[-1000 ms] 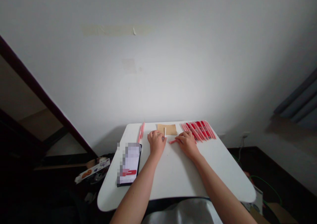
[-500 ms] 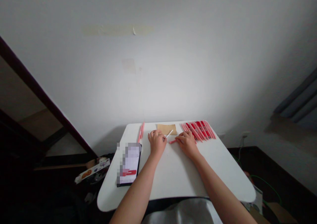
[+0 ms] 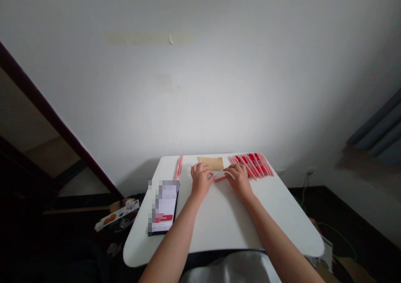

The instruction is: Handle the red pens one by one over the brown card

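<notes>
My left hand (image 3: 200, 178) rests on the white table (image 3: 225, 220), fingers pinched on a thin white stick (image 3: 218, 173) that lies nearly flat and points right. My right hand (image 3: 239, 176) lies close beside it, fingers curled around the stick's far end and over a short red pen piece (image 3: 219, 178) on the table. A row of several red pens (image 3: 252, 164) lies just right of my right hand. A tan card (image 3: 212, 162) sits behind both hands.
A red pen (image 3: 178, 167) lies alone at the table's back left. A phone (image 3: 164, 208) lies near the left edge. A small box (image 3: 116, 216) sits on the dark floor to the left. A white wall stands right behind the table.
The white stick in my left hand has tipped from upright down to the right until it reaches my right hand. Both hands have drawn slightly closer together.
</notes>
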`<state>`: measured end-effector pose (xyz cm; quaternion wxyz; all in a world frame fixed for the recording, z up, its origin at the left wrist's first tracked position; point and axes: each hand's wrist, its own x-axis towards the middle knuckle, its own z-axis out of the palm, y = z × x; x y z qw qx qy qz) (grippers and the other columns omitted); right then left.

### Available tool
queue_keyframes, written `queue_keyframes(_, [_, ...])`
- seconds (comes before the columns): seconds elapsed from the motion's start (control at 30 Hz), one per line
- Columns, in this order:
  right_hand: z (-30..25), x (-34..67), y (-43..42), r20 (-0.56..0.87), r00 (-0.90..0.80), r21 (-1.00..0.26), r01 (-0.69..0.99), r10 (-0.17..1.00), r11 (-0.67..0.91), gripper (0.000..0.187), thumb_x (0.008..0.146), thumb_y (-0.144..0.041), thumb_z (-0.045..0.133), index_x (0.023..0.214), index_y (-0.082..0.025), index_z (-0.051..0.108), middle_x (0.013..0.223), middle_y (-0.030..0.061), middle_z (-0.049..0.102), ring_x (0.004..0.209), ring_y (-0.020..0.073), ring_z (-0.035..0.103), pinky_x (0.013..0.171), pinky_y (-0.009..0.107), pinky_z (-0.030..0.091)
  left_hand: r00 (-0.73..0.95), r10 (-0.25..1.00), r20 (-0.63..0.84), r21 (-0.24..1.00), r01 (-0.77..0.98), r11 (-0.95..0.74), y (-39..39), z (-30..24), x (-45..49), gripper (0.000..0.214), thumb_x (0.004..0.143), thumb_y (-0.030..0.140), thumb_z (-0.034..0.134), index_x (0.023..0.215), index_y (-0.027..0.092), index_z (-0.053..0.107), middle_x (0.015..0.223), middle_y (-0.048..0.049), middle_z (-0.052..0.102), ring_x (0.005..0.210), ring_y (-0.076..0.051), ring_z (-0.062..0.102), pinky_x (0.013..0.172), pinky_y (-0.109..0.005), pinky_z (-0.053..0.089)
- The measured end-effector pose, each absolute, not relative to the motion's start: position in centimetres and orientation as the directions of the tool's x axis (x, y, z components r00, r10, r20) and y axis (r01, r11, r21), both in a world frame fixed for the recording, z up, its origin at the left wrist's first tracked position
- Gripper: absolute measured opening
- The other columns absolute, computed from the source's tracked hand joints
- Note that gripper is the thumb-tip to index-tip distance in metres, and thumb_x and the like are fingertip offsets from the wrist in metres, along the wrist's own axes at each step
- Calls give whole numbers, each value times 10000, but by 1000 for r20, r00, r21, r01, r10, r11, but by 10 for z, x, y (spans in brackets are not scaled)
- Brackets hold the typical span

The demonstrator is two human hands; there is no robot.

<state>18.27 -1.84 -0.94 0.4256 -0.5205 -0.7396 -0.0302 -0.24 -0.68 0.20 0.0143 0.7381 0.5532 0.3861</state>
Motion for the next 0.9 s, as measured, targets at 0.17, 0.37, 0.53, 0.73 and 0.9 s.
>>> queue_keyframes(0.17, [-10, 183, -18, 668, -122, -362, 808, 734, 464, 199, 891, -254, 561, 1008, -276, 720, 1044, 70, 622, 1023, 248, 464, 907, 418, 411, 141, 817, 559, 446, 780, -440, -8, 2, -2, 10, 743, 256, 719, 735, 250, 723, 1129, -39, 602, 1129, -227, 441, 1041, -432, 352])
queue_keyframes(0.37, [-12, 184, -17, 670, -124, -360, 808, 732, 467, 190, 887, -253, 568, 988, -289, 725, 1053, 74, 616, 1033, 255, 464, 881, 423, 414, 162, 809, 566, 457, 755, -471, -6, 0, -2, 35, 753, 286, 715, 742, 255, 728, 1138, -36, 598, 1135, -221, 443, 1036, -429, 357])
queue_keyframes(0.53, [-11, 183, -18, 671, -122, -358, 811, 731, 463, 172, 888, -253, 565, 925, -279, 731, 1035, 75, 622, 1036, 257, 472, 869, 416, 412, 166, 811, 561, 463, 749, -474, -6, -1, -1, 31, 746, 294, 722, 742, 264, 728, 1142, -25, 601, 1127, -216, 445, 1036, -414, 355])
queue_keyframes(0.73, [-14, 185, -16, 670, -103, -364, 818, 736, 446, 171, 884, -247, 568, 912, -272, 734, 1009, 78, 630, 1022, 255, 480, 870, 418, 407, 153, 833, 532, 458, 776, -435, -8, 5, -3, 66, 749, 297, 716, 811, 281, 733, 1155, -30, 602, 1140, -228, 442, 1059, -448, 320])
queue_keyframes(0.9, [-14, 187, -15, 666, -72, -382, 822, 742, 423, 181, 891, -259, 557, 928, -262, 734, 1011, 81, 628, 1007, 252, 473, 861, 411, 404, 146, 820, 553, 449, 778, -441, -8, 5, -5, 56, 748, 290, 719, 800, 277, 733, 1145, -32, 605, 1145, -224, 443, 1054, -441, 321])
